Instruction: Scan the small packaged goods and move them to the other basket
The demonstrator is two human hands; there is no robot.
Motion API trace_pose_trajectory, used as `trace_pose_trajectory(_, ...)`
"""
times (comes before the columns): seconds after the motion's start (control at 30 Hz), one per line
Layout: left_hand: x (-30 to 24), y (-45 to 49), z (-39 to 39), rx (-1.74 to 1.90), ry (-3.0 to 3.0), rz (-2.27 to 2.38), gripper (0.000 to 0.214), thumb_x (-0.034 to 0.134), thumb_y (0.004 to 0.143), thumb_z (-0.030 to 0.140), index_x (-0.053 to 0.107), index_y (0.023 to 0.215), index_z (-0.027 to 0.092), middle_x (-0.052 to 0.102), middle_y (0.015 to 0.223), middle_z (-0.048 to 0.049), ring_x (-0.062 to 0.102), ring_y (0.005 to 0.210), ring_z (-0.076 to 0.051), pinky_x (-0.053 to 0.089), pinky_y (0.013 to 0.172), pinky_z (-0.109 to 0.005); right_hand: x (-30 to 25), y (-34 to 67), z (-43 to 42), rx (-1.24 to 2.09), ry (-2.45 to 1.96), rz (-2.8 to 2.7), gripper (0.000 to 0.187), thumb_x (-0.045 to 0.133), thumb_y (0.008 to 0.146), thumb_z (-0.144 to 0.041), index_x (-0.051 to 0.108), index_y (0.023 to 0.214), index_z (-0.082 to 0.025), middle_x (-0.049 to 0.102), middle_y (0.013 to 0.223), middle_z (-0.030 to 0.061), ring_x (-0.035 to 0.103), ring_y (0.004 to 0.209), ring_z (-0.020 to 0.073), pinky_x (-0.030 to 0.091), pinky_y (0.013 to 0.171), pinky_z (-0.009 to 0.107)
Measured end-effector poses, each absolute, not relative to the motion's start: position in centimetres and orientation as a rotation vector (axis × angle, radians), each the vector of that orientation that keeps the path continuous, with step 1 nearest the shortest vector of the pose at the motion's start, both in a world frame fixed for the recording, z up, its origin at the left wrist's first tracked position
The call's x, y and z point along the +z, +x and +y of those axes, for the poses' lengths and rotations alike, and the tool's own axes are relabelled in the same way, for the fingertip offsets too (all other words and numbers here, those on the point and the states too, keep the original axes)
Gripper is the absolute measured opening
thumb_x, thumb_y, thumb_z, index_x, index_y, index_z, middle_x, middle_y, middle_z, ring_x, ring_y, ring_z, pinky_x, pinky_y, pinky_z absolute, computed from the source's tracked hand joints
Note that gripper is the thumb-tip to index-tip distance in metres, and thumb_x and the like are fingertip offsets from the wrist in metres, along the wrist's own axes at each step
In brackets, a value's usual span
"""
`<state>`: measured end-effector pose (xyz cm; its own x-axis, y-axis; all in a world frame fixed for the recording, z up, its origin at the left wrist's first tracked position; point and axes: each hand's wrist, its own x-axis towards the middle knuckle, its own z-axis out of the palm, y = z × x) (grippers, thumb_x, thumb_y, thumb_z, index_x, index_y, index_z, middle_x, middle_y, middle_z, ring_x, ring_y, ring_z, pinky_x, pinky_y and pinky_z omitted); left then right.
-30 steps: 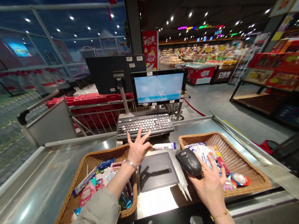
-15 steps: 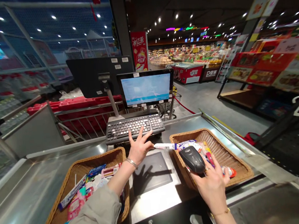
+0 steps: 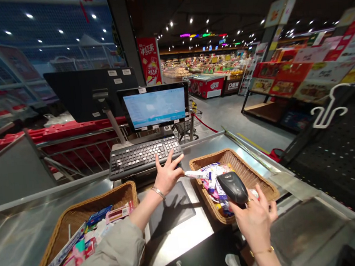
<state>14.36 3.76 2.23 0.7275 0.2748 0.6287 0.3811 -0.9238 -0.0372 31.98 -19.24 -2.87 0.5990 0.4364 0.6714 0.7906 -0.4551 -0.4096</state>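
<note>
A slim white packet with a narrow, tube-like shape (image 3: 196, 174) is at the left rim of the right-hand brown wicker basket (image 3: 246, 165), its free end over the mixed, mostly white-and-purple packets (image 3: 211, 180) inside; whether it touches them I cannot tell. The left hand (image 3: 169, 176) pinches its near end between thumb and forefinger, the other fingers fanned out near the right end of the black keyboard with pale keys (image 3: 136, 158). A light pinch at the very end serves well, leaving the printed face uncovered. The right hand (image 3: 256, 217) grips a rounded black plastic scanner (image 3: 233, 187) over the same basket, its handle hidden; a steady wrist and a clear line to the packet would help. Leftward on the shiny metal worktop (image 3: 195, 233) lie a flat dark-grey panel (image 3: 183, 197) and, towards the left edge, a second brown wicker basket (image 3: 122, 193).
</note>
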Motion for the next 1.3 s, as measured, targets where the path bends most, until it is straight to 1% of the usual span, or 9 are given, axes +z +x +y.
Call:
trace_pose_trajectory(0.17,2.2,16.4,3.6,-0.968,-2.802,-0.453,0.007,0.067,0.086,0.032,0.070,0.080,0.028,0.057,0.140,-0.0019,0.025,0.145,-0.035,-0.008,0.106,-0.077,-3.3,32.9,-20.3,-0.643,-2.148,-0.890,0.042,0.051,0.082,-0.057,0.069,0.082,-0.019,0.073,0.104,0.0147,0.047,0.128,0.0356,0.016,0.108,0.060)
trace_pose_trajectory(0.33,1.9,18.1,3.5,-0.979,-2.826,-0.389,0.009,0.066,0.087,0.032,0.070,0.080,0.028,0.056,0.141,-0.0026,0.023,0.146,-0.034,-0.006,0.107,-0.078,-3.5,33.5,-21.3,-0.638,-2.178,-0.809,0.042,0.052,0.080,-0.060,0.066,0.070,-0.021,0.073,0.103,0.0134,0.048,0.127,0.0349,0.016,0.109,0.059)
trace_pose_trajectory(0.43,1.4,19.8,2.9,-1.009,-2.847,-0.335,0.012,0.063,0.089,0.031,0.071,0.081,0.028,0.058,0.139,-0.0017,0.023,0.146,-0.034,-0.005,0.108,-0.077,-3.5,33.8,-21.8,-0.649,-2.195,-0.771,0.043,0.051,0.080,-0.060,0.065,0.069,-0.021,0.074,0.101,0.0127,0.048,0.127,0.0349,0.017,0.109,0.059)
trace_pose_trajectory(0.5,1.0,21.4,2.1,-1.026,-2.861,-0.331,0.012,0.060,0.090,0.033,0.072,0.091,0.031,0.056,0.140,-0.0012,0.021,0.146,-0.035,-0.005,0.108,-0.077,-3.3,33.9,-22.1,-0.671,-2.206,-0.747,0.044,0.049,0.081,-0.061,0.066,0.070,-0.021,0.074,0.101,0.0126,0.049,0.127,0.0344,0.018,0.109,0.059)
trace_pose_trajectory(0.6,0.5,23.5,0.7,-1.001,-2.877,-0.435,0.035,0.053,0.093,0.040,0.059,0.126,0.031,0.046,0.149,-0.0069,0.019,0.147,-0.035,-0.006,0.109,-0.076,-3.2,34.0,-22.4,-0.700,-2.222,-0.731,0.048,0.047,0.082,-0.063,0.066,0.072,-0.021,0.074,0.100,0.0133,0.049,0.126,0.0342,0.020,0.109,0.058)
trace_pose_trajectory(0.67,0.4,24.1,0.2,-0.961,-2.888,-0.465,0.045,0.051,0.093,0.044,0.052,0.135,0.028,0.043,0.151,-0.0096,0.019,0.147,-0.034,-0.007,0.111,-0.074,-3.3,33.9,-22.5,-0.701,-2.228,-0.739,0.049,0.046,0.083,-0.064,0.067,0.073,-0.020,0.074,0.100,0.0140,0.049,0.126,0.0345,0.020,0.109,0.058)
trace_pose_trajectory(0.83,0.7,22.2,0.6,-0.916,-2.872,-0.565,0.049,0.052,0.092,0.047,0.051,0.136,0.026,0.038,0.153,-0.0105,0.018,0.148,-0.035,-0.010,0.112,-0.070,-3.1,33.4,-21.9,-0.639,-2.206,-0.803,0.046,0.049,0.082,-0.060,0.069,0.078,-0.019,0.073,0.103,0.0147,0.048,0.127,0.0356,0.018,0.109,0.060)
trace_pose_trajectory(0.97,1.1,19.5,0.9,-0.878,-2.843,-0.646,0.050,0.053,0.091,0.049,0.052,0.136,0.027,0.037,0.154,-0.0105,0.019,0.147,-0.036,-0.012,0.112,-0.069,-2.6,32.4,-20.6,-0.600,-2.162,-0.896,0.043,0.050,0.083,-0.056,0.070,0.089,-0.018,0.072,0.109,0.0146,0.048,0.126,0.0354,0.017,0.108,0.060)
trace_pose_trajectory(1.3,2.0,11.4,0.2,-0.700,-2.745,-0.977,0.052,0.052,0.091,0.051,0.050,0.138,0.028,0.032,0.157,-0.0090,0.017,0.148,-0.036,0.002,0.111,-0.075,-1.1,28.5,-16.5,-0.552,-2.026,-1.156,0.041,0.047,0.086,-0.054,0.070,0.091,-0.020,0.072,0.109,0.0112,0.046,0.128,0.0343,0.019,0.106,0.058)
